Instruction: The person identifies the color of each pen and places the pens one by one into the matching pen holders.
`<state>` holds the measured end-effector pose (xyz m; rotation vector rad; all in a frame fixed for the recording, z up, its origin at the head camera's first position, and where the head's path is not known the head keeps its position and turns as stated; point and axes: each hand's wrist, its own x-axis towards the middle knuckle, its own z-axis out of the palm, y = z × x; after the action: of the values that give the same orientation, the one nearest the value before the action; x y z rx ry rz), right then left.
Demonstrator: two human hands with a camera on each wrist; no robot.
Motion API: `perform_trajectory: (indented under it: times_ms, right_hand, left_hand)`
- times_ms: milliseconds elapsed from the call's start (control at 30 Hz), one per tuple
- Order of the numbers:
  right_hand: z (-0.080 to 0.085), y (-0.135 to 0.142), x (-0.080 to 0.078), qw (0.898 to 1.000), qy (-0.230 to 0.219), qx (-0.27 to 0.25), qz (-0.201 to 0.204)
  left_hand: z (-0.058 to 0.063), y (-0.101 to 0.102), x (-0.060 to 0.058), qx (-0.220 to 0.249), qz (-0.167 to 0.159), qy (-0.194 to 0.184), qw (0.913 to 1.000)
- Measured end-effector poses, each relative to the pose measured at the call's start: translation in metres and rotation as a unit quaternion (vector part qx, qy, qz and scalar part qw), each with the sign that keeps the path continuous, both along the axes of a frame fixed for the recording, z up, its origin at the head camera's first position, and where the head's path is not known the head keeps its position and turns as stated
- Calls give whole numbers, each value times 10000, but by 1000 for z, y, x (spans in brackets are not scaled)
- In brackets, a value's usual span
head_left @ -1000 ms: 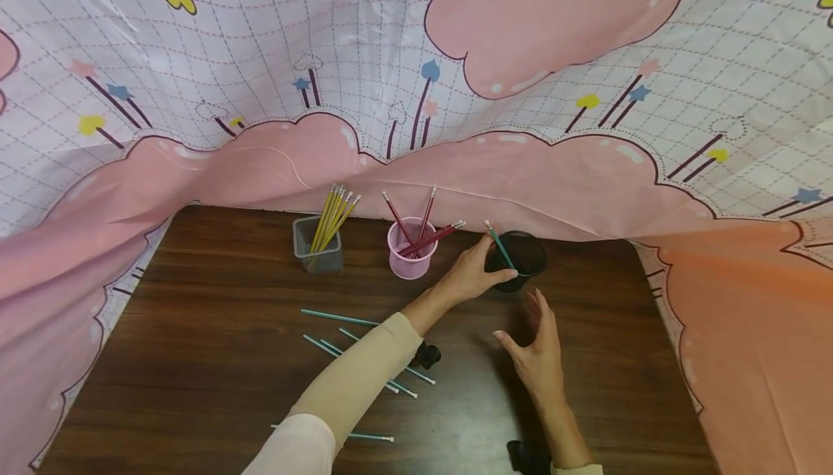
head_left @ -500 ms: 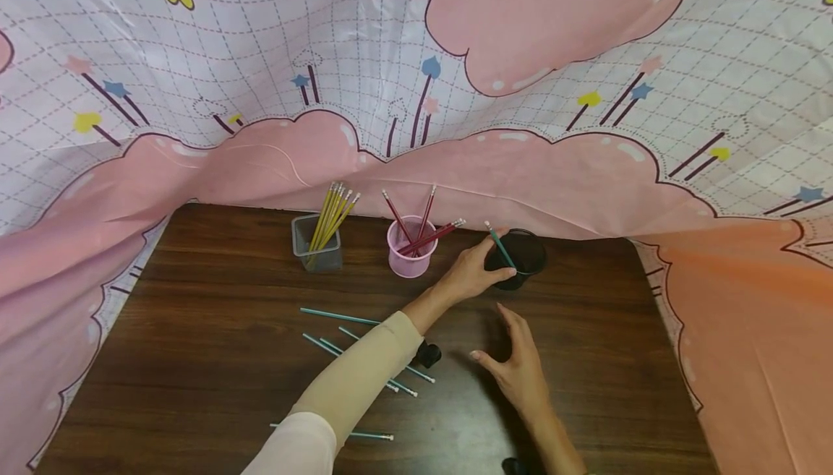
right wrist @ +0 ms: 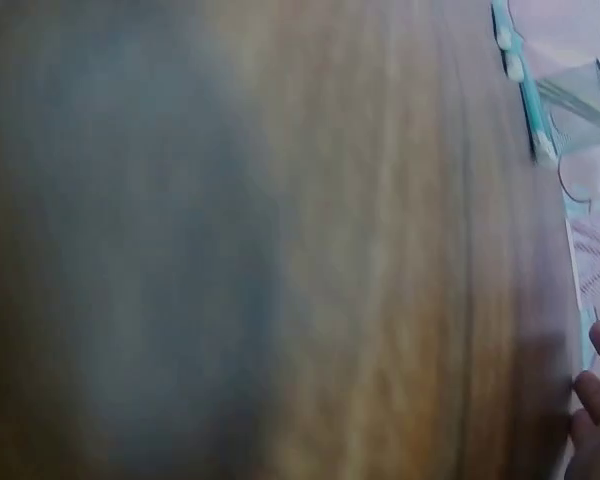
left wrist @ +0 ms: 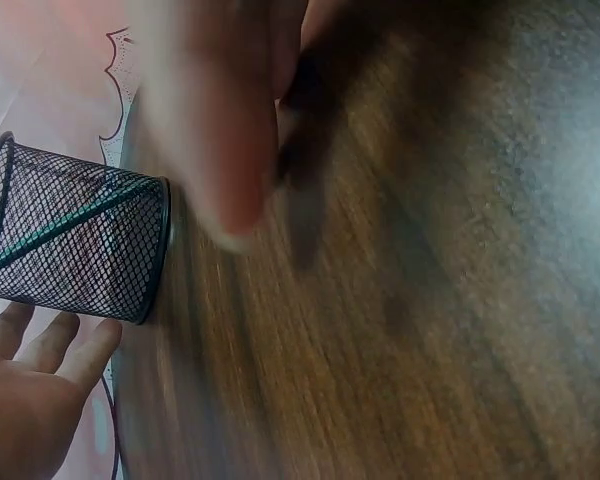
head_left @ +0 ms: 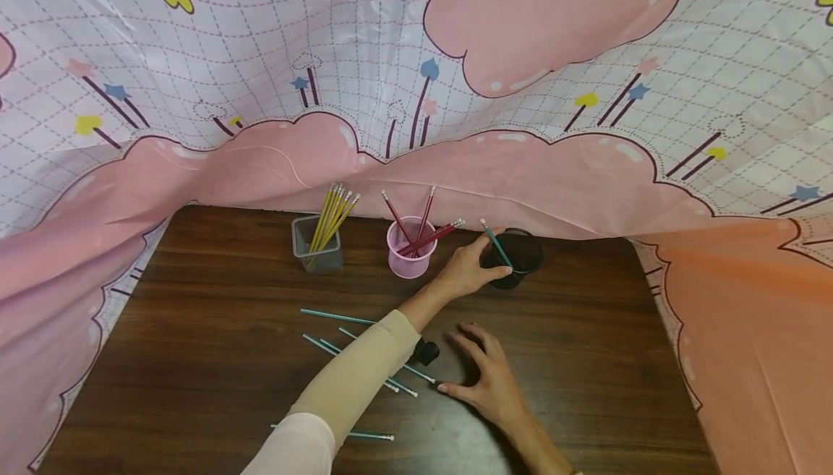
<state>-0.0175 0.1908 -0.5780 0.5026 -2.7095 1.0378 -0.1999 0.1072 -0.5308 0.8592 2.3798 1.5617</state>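
Observation:
At the back right of the table, my left hand (head_left: 463,270) holds a black mesh pencil cup (head_left: 526,258), thumb at its near rim and fingers on its far side. One teal pencil (head_left: 497,245) leans inside, also seen through the mesh of the cup (left wrist: 90,230) in the left wrist view. My right hand (head_left: 493,384) hovers over the table with fingers spread, holding nothing. Its thumb is close to the eraser end of a loose teal pencil (head_left: 416,371). Several teal pencils lie under and around the left forearm, which partly hides them.
A pink mesh cup (head_left: 408,267) with several red pencils stands left of the black one. Farther left is a clear grey square holder (head_left: 325,264) with yellow pencils (head_left: 330,225). Behind the brown table (head_left: 195,301) hangs a patterned pink and white cloth (head_left: 520,178).
My right hand has moved away from the black cup, leftward and nearer, to the loose teal pencils. The left hand stays on the cup.

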Motion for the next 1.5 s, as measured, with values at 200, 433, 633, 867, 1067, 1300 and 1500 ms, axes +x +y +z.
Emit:
perform_trajectory:
  times_ms: [200, 433, 633, 867, 1067, 1300, 1500]
  right_hand:
    - [-8, -8, 1, 9990, 378, 100, 228]
    - [-14, -16, 1, 9939, 815, 521, 534]
    - [-15, -19, 1, 9917, 1011, 354, 710]
    - [-15, -20, 0, 9918, 1103, 22, 652]
    - [-14, -17, 0, 9948, 832, -418, 404]
    - [0, -4, -1, 9773, 495, -2060, 56]
    - [28, 18, -3, 9523, -105, -3036, -278]
  left_hand:
    - [1, -4, 0, 117, -109, 22, 9999]
    - [0, -3, 0, 123, -81, -32, 9999]
    - [0, -5, 0, 214, -57, -34, 9997]
    - [-3, -3, 0, 309, -65, 34, 9995]
    - [-4, -2, -1, 202, 24, 124, 9997]
    - [-5, -1, -2, 28, 84, 42, 10000]
    - [-5, -2, -2, 70, 135, 8, 9999]
